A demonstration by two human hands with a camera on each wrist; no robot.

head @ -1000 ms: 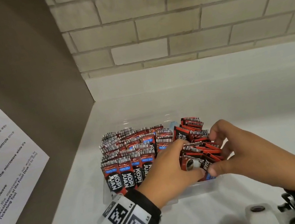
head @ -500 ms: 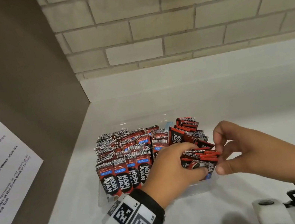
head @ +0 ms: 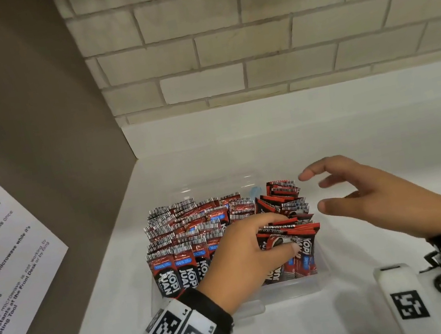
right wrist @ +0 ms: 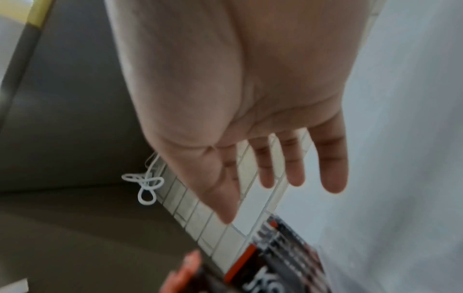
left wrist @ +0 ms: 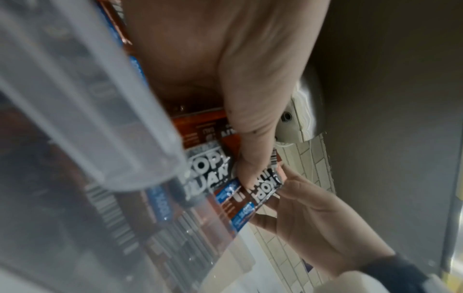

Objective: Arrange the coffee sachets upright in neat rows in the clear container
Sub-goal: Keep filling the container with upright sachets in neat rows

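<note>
Sachets (head: pixel 183 232) upright in clear container (head: pixel 290 287)

I can see the red-and-black foil coffee sachets (head: pixel 185 240) mostly standing upright in rows on the left of the clear plastic rectangular container (head: pixel 293 288), while the right-hand bunch leans in a jumble.

Red-and-black coffee sachets (head: pixel 172 266) with blue labels, barcode-striped tops.

We see our right hand (right wrist: pixel 240 95) spread, fingers (right wrist: pixel 332 164) straight and apart, holding nothing; below it blurred coffee sachets (right wrist: pixel 280 263); a white looped cord (right wrist: pixel 145 186) beside the tiled wall (right wrist: pixel 200 214).
</note>
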